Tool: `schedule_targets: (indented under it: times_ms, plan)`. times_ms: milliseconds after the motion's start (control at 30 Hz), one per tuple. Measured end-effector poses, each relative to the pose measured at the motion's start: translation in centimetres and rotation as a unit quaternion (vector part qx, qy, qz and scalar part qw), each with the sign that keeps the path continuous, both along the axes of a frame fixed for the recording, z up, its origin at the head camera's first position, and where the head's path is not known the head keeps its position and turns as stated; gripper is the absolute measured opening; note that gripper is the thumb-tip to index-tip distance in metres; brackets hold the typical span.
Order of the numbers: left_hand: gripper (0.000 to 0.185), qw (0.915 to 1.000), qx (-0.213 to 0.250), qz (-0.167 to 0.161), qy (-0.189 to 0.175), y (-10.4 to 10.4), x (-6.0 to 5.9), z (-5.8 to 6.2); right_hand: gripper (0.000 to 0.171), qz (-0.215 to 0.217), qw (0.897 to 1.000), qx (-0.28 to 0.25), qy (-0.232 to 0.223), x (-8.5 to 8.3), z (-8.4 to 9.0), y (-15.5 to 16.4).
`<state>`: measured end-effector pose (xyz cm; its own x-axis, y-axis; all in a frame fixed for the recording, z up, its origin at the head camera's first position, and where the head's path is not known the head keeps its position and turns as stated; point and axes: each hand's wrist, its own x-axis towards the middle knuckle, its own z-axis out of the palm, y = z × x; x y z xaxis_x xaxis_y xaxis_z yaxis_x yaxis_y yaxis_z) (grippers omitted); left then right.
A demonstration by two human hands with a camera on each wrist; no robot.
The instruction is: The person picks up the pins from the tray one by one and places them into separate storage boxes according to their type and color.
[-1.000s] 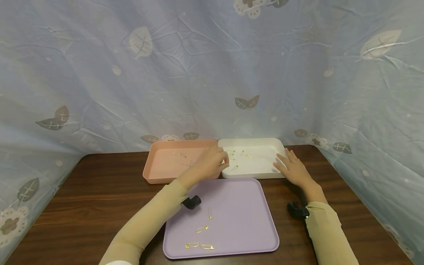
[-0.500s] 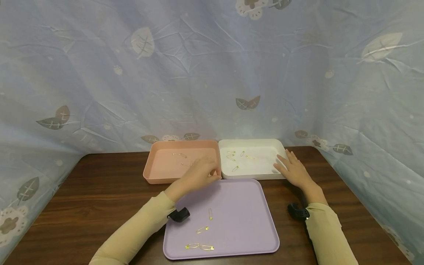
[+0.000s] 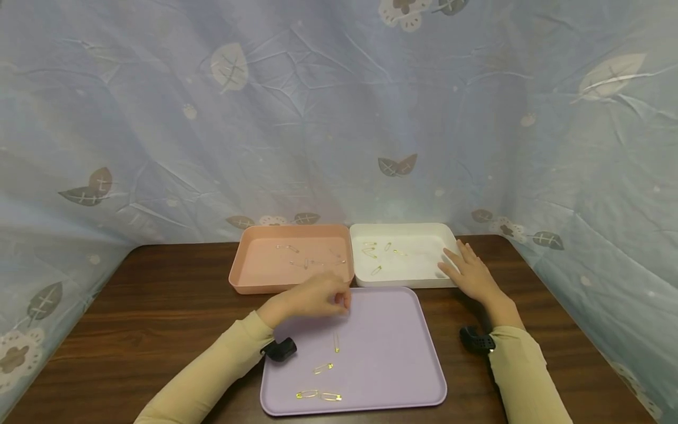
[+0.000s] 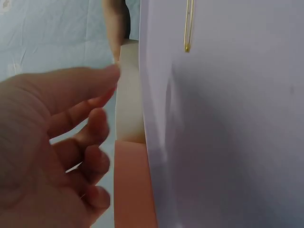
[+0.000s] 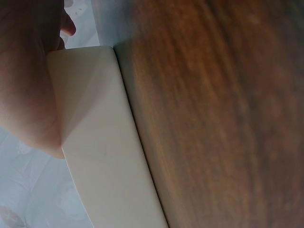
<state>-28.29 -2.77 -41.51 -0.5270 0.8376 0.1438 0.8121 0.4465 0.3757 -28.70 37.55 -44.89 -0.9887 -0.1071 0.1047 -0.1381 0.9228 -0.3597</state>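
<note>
My left hand (image 3: 321, 295) hovers over the back edge of the lavender tray (image 3: 392, 353), in front of the pink tray. In the left wrist view its fingers (image 4: 97, 126) are loosely bent, and I see nothing held in them. Several gold safety pins (image 3: 323, 368) lie on the front left part of the lavender tray; one pin (image 4: 188, 28) shows in the left wrist view. My right hand (image 3: 471, 275) rests with spread fingers at the right rim of the white tray (image 3: 418, 281). In the right wrist view that hand (image 5: 28, 95) is partly cut off beside the tray wall.
Several gold safety pins (image 3: 376, 270) lie in the white tray. The pink tray (image 3: 249, 277), side by side with it, holds several silver-looking safety pins (image 3: 305, 263). All trays stand on a dark wooden table (image 3: 175, 300), with a patterned blue curtain (image 3: 296, 129) behind.
My left hand has drawn back from the white tray's left edge, leftward and nearer, to the lavender tray's back edge. Pins in the pink tray have come into sight. The right hand stays put.
</note>
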Motion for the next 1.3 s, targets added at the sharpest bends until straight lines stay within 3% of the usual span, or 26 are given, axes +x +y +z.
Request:
schedule_targets:
  times_ms: [267,500,700,1300]
  plan:
    - [0.009,0.9964,-0.056,-0.053,-0.035,-0.1,0.3,0.0,0.069,-0.002,1.000,0.002,0.002,0.0,0.0,0.0]
    - [0.014,0.9909,-0.105,-0.063,-0.056,-0.3,0.5,0.1,0.069,0.000,1.000,-0.001,0.003,-0.1,-0.2,0.1]
    - [0.014,0.9872,-0.137,-0.070,-0.042,-0.4,0.6,0.0,0.068,0.000,1.000,0.003,0.004,-0.1,-0.2,0.1]
    - [0.014,0.9870,-0.140,-0.058,-0.054,0.0,1.2,-0.3,0.069,-0.003,1.000,0.010,0.001,-0.1,-0.2,0.1]
